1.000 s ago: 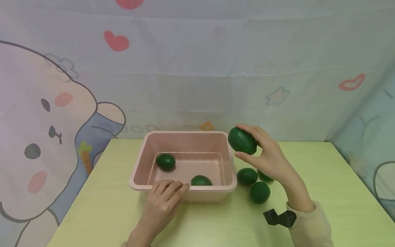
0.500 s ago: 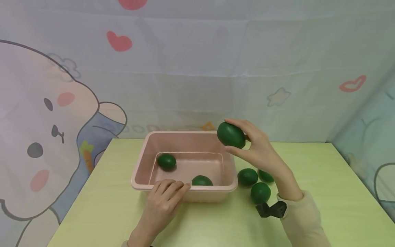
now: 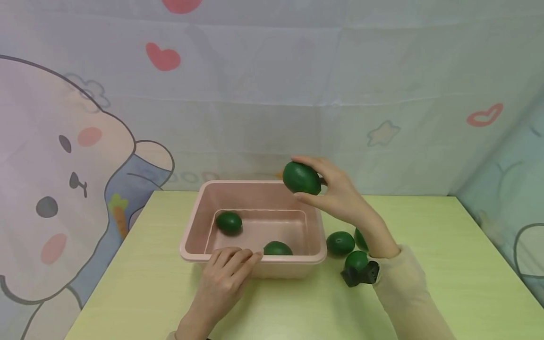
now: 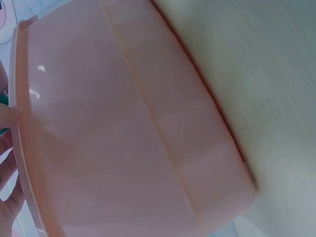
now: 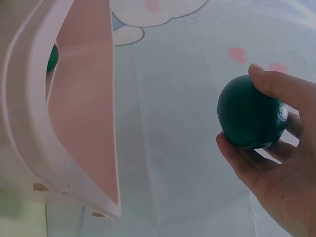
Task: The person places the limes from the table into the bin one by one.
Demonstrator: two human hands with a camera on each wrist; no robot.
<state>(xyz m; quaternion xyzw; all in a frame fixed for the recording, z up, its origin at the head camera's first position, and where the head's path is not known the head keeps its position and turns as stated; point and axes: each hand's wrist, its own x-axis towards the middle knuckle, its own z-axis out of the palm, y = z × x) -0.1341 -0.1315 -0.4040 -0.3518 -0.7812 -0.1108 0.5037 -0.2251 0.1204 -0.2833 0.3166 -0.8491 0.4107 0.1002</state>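
Observation:
My right hand (image 3: 342,198) holds a dark green avocado (image 3: 301,178) between thumb and fingers, above the right back part of a pink plastic bin (image 3: 252,270). In the right wrist view this avocado (image 5: 249,111) is apart from the bin wall (image 5: 89,113). My left hand (image 3: 225,278) grips the bin's front rim, fingers curled over it. The left wrist view has the thumb (image 4: 7,117) on the rim. Inside the bin lie two avocados: one at the left (image 3: 229,223), another avocado (image 3: 277,248) near the front, partly hidden by the rim.
Right of the bin, three more avocados sit on the pale green table (image 3: 450,264): a left avocado (image 3: 340,243), a front avocado (image 3: 356,259) partly behind the wrist camera (image 3: 360,274), and a back avocado (image 3: 360,240) partly behind the forearm. A printed cloth (image 3: 263,127) hangs behind.
My right hand has carried the avocado leftward and slightly up, from beside the bin's right edge to over the bin. The left hand stays on the front rim.

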